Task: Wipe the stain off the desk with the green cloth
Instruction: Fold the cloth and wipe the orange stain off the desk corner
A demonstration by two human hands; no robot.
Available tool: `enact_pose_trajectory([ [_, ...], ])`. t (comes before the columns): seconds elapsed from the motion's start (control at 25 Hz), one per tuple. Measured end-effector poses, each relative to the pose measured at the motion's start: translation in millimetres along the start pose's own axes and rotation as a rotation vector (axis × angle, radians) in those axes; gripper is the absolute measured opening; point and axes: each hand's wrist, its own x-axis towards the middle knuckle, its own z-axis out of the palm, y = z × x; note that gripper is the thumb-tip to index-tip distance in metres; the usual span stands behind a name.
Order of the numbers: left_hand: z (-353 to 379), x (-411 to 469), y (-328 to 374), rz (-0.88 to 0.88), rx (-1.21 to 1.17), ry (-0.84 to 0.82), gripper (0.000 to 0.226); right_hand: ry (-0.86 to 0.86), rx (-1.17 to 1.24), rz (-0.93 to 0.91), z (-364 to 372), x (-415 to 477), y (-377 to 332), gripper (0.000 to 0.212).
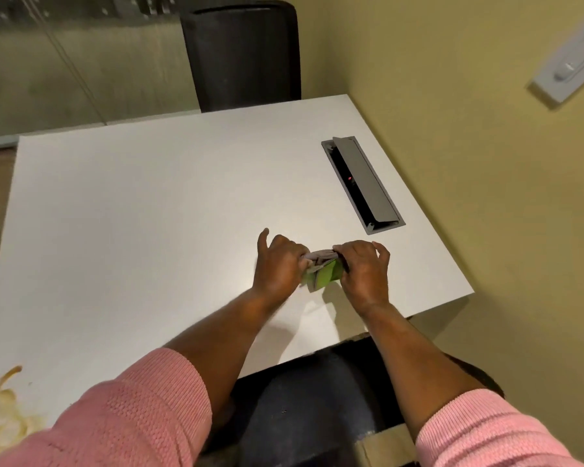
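A small folded cloth, green on one face and grey on the other, is held between both hands just above the white desk, toward its right front. My left hand grips its left end, thumb raised. My right hand pinches its right end, fingers curled. A yellowish, creamy stain spreads over the desk's near left corner, far from the cloth and partly behind my pink left sleeve.
A grey cable box with its lid raised is set into the desk at the right. A black chair stands at the far edge. The yellow wall runs along the right side. My lap is below the front edge.
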Motion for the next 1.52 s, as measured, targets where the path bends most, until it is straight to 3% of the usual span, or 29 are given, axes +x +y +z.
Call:
enact_pose_trajectory([
  [0.24, -99.0, -68.4, -62.0, 0.055, -0.045, 0.085, 0.014, 0.030, 0.059, 0.025, -14.4, -21.5, -127.9, 0.043],
  [0.6, -208.3, -208.6, -205.0, 0.091, -0.012, 0.039, 0.014, 0.008, 0.060, -0.030, 17.5, -98.0, -329.8, 0.038],
  [0.8, -244.5, -277.9, -272.7, 0.060, 0.030, 0.003, 0.018, -0.090, 0.044, -0.076, 47.6, -132.1, -414.2, 0.039],
  [1.16, -255.3, -361.9, -353.1, -0.093, -0.019, -0.073, 0.016, -0.305, 0.013, -0.146, 84.2, -167.3, -503.2, 0.046],
  [1.52, -216.3, -398.7, -365.6, -0.287, -0.127, -0.149, 0.015, -0.535, -0.021, -0.149, 115.0, -186.6, -502.9, 0.042],
])
